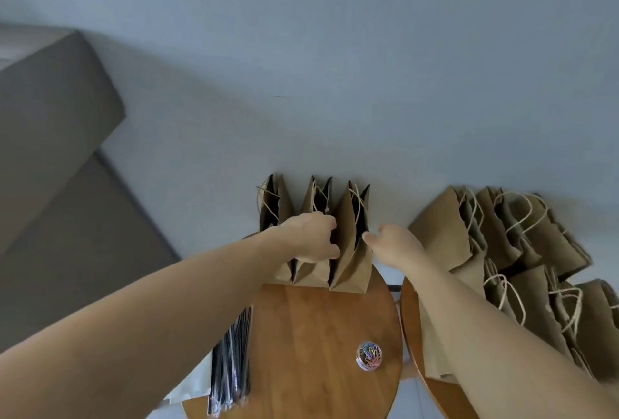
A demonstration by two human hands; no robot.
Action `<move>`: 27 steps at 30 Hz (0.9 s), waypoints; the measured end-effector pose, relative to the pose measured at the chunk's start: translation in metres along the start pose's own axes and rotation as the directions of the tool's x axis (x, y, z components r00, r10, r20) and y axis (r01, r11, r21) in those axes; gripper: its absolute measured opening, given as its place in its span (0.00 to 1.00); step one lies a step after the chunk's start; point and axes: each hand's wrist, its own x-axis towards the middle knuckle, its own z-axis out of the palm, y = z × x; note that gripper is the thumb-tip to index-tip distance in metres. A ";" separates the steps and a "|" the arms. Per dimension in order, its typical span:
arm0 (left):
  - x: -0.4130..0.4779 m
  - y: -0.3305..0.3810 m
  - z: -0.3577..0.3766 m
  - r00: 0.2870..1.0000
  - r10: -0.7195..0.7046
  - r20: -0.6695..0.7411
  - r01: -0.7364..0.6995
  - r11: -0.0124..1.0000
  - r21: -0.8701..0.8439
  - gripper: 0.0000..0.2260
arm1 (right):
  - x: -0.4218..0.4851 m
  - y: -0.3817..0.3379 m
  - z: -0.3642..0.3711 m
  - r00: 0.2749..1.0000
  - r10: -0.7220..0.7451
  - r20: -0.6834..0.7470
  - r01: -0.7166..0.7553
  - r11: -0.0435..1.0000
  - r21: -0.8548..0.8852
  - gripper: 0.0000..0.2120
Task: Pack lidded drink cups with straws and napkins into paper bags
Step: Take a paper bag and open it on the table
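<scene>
**Both arms extended forward, hands side by side**

The bare left forearm reaches in from the lower left. The left hand (310,237) curls fingers and thumb onto one wall of an upright brown paper bag (350,251). The bare right forearm enters from the lower right. The right hand (397,247), fingers loosely bent, touches the bag's opposite side.

Matt brown paper bags (350,251) on smooth glossy wooden table (311,335)

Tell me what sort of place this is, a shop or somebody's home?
Most likely a living room at home, turned into a packing spot: a grey-brown sofa sits at left, and the paper bags and wrapped straws are laid out on small round wooden tables, not a counter.
</scene>
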 end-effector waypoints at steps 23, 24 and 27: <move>0.032 0.021 0.029 0.995 -0.090 -0.030 0.087 0.992 -0.094 0.25 | 0.034 0.047 -0.011 0.996 -0.014 -0.085 0.014 1.000 0.000 0.13; 0.024 0.021 0.032 0.997 -0.079 -0.026 0.076 0.992 -0.104 0.25 | 0.022 0.046 -0.012 0.994 -0.011 -0.105 0.010 1.000 -0.006 0.13; -0.003 0.015 0.036 0.999 -0.026 -0.022 0.023 0.993 -0.116 0.26 | -0.019 0.042 -0.008 0.990 -0.006 -0.140 0.002 1.000 -0.031 0.09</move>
